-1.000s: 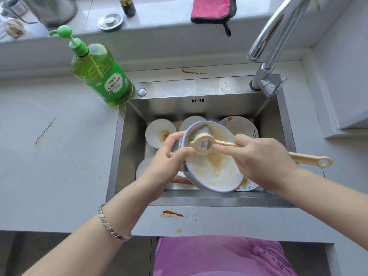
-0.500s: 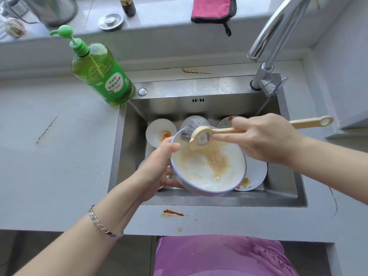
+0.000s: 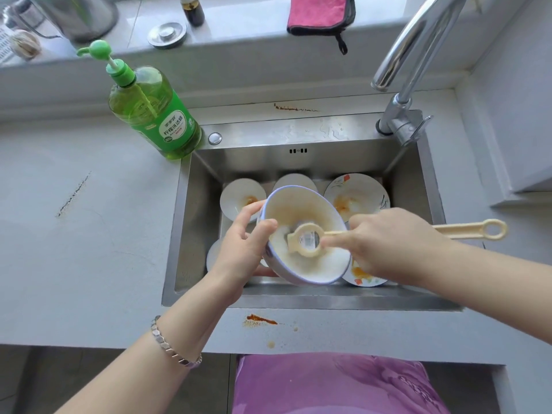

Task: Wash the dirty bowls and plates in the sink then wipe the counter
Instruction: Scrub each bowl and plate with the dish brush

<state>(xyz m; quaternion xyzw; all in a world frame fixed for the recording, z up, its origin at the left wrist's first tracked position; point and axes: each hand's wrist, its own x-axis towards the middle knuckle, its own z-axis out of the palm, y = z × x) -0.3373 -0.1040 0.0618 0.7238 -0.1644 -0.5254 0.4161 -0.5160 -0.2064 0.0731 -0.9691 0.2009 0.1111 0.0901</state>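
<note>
Left hand (image 3: 242, 249) is gripping the bowl (image 3: 298, 210) by its left rim: thumb hooking over the edge, fingers curling under the outer wall. The bowl is tilting toward the camera above the middle of the sink (image 3: 298, 300). It is white glazed ceramic with a pale blue rim, smeared tan inside, foam pooling at the bottom.

Right hand (image 3: 385, 246) is pinching the brush (image 3: 307, 240) near its head, index finger stretching along the shaft. The brush is cream plastic with a round ring head pressing into the bowl's base; its flat handle is sticking out past the wrist over the sink's right edge, ending in a loop.

Brushed-steel rectangular sink is holding several round white plates: one orange-stained at back left (image 3: 242, 198), a flower-printed one at back right (image 3: 358, 192), another poking out under the bowl at front right (image 3: 367, 276).

Green translucent soap bottle (image 3: 155, 115) with pump is standing at the sink's back-left corner. Chrome curved faucet (image 3: 412, 55) is rising at the back-right corner. Matte grey counter (image 3: 89, 234) is showing a rusty smear (image 3: 261, 319) along its front edge. Pink cloth (image 3: 319, 13) is draping over the sill's edge.
</note>
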